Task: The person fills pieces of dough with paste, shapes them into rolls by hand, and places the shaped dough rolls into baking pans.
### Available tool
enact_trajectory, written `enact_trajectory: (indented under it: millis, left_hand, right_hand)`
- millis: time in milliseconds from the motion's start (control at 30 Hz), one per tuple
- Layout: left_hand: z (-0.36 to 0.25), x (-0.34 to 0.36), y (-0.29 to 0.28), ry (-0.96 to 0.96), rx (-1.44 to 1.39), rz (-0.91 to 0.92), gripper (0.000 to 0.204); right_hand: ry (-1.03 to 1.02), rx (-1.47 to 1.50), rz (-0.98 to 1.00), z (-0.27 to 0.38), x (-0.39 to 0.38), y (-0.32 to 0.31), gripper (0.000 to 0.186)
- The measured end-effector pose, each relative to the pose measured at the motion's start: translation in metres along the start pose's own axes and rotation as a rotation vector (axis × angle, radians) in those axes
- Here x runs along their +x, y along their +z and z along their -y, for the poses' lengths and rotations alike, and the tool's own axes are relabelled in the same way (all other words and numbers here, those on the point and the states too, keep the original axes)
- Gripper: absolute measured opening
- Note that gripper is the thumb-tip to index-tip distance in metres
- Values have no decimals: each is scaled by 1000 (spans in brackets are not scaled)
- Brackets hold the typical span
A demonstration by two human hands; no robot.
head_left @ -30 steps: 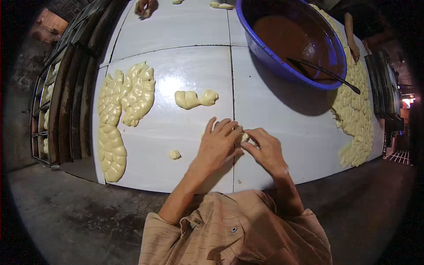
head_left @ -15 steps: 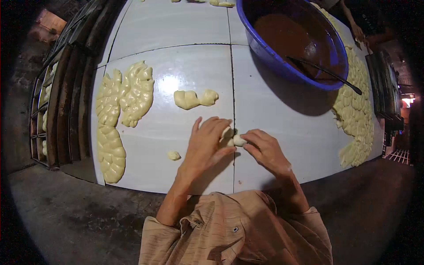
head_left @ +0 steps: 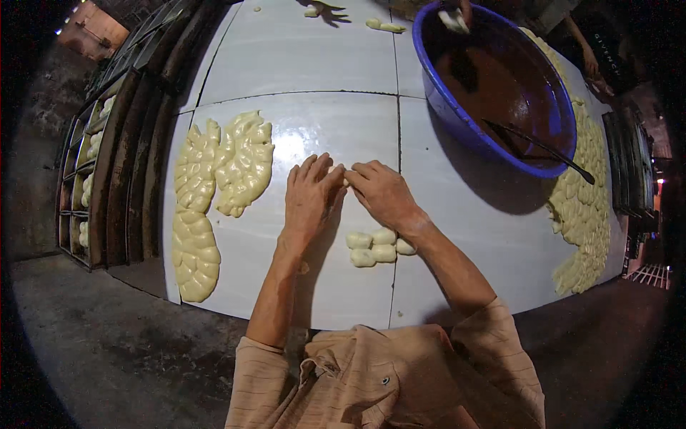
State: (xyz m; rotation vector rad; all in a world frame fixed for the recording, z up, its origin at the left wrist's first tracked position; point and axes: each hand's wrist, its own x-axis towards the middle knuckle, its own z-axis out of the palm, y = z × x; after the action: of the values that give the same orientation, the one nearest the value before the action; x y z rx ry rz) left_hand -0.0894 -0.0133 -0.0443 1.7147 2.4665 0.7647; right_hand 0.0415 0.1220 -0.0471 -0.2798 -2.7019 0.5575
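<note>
My left hand is curled over a pale dough piece, mostly hidden under the fingers. My right hand pinches the same piece from the right, its fingertips close to those of my left. Below my hands, several rounded dough pieces sit bunched on the white tiled table. To my left lie flattened, knobbly dough sheets, glossy and pale yellow.
Brown liquid and a dark utensil fill the blue tub. Another person's hand holds something white over it; another arm is at right, beside more dough. Racks of trays stand left; dark trays right.
Both hands moved up the table to the upper dough pieces, leaving a cluster below. The lone lower-left piece is gone from there. Another person's hand entered over the tub.
</note>
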Motion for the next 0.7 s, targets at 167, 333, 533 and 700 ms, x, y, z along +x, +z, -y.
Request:
enact_trajectory:
  millis: [167,333,533,700]
  left_hand:
    - [-2,-3,4,-19,15,-27,35]
    - [-8,-1,-1,-75,56,33,38]
    - [-45,-10,-13,-78,-119,6,66]
    - [-95,-13,-39,-310,-938,347,51]
  right_hand:
    - [541,772,180,6,-2,-41,11]
    - [796,1520,13,-7,-58,-76,18]
    - [751,1611,-333,12,-86,-84,35]
    - [851,1580,-289,45,-74,-77,20]
